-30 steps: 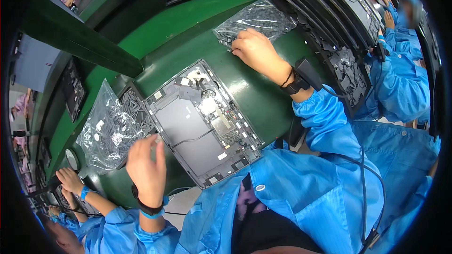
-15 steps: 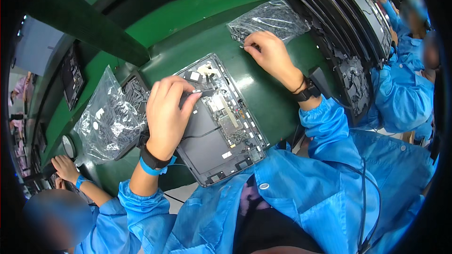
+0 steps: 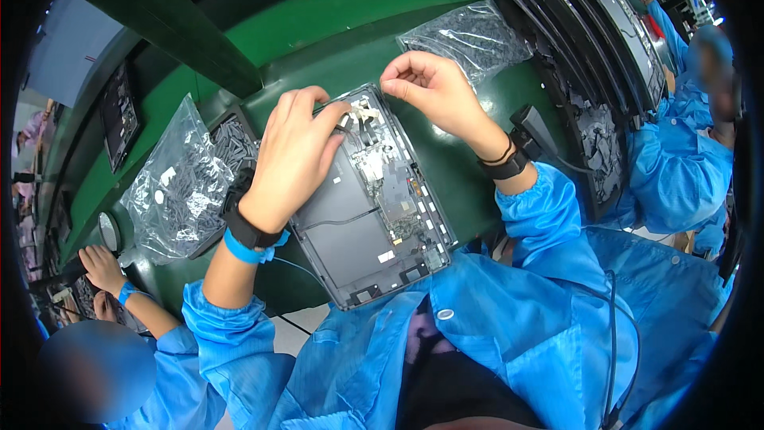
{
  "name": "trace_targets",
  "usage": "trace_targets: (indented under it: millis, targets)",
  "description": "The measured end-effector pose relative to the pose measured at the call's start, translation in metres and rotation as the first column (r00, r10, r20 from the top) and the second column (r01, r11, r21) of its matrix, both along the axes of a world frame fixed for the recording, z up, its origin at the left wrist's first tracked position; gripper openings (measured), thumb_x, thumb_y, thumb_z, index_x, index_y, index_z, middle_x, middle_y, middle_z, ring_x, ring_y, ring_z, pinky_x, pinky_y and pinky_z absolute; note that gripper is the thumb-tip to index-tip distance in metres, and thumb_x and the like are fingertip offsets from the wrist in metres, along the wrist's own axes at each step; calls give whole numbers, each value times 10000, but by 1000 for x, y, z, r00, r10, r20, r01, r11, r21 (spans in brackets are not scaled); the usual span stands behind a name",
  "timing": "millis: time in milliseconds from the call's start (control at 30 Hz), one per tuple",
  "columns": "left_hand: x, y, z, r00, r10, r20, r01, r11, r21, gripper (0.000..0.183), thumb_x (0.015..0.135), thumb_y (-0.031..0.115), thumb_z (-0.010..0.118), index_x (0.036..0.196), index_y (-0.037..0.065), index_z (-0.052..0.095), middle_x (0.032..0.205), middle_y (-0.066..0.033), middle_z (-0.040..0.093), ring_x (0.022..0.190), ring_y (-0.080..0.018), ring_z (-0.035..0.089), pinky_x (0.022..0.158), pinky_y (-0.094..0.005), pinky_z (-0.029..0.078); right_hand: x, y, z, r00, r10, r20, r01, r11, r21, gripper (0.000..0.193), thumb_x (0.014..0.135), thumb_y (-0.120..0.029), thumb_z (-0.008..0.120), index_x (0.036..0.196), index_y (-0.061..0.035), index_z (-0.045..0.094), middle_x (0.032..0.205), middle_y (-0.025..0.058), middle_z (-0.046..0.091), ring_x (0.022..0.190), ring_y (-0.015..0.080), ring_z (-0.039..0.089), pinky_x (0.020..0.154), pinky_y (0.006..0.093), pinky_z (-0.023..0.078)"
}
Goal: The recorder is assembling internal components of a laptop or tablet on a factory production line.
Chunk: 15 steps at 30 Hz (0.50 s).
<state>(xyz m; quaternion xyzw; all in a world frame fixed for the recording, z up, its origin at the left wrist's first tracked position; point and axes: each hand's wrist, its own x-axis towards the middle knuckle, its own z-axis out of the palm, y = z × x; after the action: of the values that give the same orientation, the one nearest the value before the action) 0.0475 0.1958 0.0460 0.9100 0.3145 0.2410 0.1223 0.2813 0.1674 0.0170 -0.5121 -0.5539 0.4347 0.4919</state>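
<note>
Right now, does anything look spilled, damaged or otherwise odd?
Nothing plainly stands out. The laptop base has its circuit board exposed but no visible breakage; finer damage is too small to tell. The left bag looks slumped, yet no spill is evident.

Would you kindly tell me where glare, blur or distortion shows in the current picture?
Head view: glare flecks the left plastic bag and brightens the circuit board; head view: a co-worker's head at lower left is blurred; head view: fisheye distortion, with black corners.
</note>
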Motion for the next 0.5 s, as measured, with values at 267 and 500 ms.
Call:
trace_targets:
  millis: [267,500]
  targets:
    - [-10,7,-3,994,-65,-92,50,987,-151,345,679,108,806,956,28,615,1140,-134,535,1085,-345,499,935,-421,420,-12,5,5,988,0,153,11,997,-73,89,881,-69,699,944,-7,707,945,27,690,841,78,640,757,221,520]
    - [-35,-24,6,999,-5,51,13,987,-158,335,714,120,789,1006,34,650,1144,-139,563,1104,-346,504,943,-425,421,-15,5,-15,835,-113,539,7,981,196,98,816,-131,733,875,-56,712,934,45,636,841,174,624,728,287,510]
